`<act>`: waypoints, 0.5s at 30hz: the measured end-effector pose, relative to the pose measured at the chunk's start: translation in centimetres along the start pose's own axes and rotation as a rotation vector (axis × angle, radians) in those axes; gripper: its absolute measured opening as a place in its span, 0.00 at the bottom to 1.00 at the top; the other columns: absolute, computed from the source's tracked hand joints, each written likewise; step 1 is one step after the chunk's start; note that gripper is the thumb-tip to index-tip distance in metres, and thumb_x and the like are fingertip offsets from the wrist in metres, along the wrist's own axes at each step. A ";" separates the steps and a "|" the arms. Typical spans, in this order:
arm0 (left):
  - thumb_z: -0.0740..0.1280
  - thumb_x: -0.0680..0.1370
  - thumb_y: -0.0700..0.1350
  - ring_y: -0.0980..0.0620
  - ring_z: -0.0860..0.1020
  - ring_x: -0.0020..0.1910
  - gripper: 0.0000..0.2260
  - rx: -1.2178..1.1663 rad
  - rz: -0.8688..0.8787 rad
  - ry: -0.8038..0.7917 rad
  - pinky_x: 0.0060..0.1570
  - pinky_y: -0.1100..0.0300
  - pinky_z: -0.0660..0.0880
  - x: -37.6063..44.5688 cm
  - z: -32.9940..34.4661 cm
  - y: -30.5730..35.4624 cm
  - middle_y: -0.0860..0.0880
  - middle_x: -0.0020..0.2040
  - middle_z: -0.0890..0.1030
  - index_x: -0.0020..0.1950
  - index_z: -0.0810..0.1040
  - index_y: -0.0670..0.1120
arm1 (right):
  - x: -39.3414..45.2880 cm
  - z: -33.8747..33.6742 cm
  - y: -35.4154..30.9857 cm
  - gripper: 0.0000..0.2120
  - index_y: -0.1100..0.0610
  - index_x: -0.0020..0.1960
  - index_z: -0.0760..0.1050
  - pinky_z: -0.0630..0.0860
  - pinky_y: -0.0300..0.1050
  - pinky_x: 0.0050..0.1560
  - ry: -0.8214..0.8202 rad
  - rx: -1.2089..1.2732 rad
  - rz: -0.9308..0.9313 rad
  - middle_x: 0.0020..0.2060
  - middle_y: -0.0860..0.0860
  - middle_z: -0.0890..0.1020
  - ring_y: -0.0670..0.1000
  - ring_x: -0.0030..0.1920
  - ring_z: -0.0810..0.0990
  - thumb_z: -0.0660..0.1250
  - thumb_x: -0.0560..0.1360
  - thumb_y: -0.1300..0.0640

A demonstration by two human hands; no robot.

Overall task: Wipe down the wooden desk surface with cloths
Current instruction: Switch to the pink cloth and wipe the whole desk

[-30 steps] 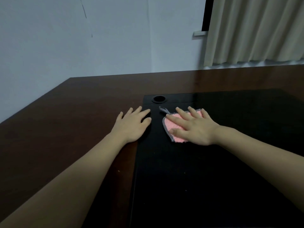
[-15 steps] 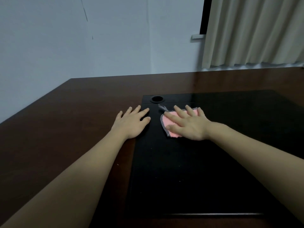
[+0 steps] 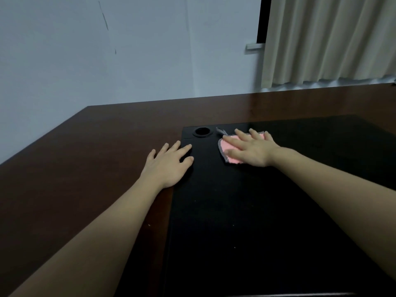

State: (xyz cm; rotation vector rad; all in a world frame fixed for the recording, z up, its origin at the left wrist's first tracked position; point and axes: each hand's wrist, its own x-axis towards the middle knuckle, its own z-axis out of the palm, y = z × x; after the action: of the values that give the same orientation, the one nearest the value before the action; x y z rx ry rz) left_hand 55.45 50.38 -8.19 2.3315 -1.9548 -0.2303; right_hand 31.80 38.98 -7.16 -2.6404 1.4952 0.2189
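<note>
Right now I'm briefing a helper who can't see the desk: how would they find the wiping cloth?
Start at the dark wooden desk and find the black panel set into it. Near the panel's far edge, just right of a round hole, the right hand presses flat on the cloth. It is the only pink thing there, with a grey stitched border.

Left hand (image 3: 169, 166), right hand (image 3: 251, 150) flat

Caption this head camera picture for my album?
Right hand presses a pink cloth on the black panel; left hand rests flat.
</note>
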 end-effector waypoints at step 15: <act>0.45 0.84 0.63 0.47 0.46 0.82 0.24 0.027 -0.003 -0.027 0.79 0.42 0.44 -0.1 0.0 0.1 0.55 0.83 0.46 0.82 0.48 0.64 | -9.0 1.4 0.0 0.37 0.30 0.78 0.36 0.37 0.65 0.78 -0.042 -0.029 -0.163 0.81 0.45 0.38 0.57 0.81 0.37 0.34 0.70 0.23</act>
State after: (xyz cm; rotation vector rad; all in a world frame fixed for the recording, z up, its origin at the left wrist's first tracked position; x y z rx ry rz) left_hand 55.31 50.44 -8.15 2.3607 -1.9784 -0.2390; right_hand 27.09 46.77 -6.97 -2.7447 1.2660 0.2826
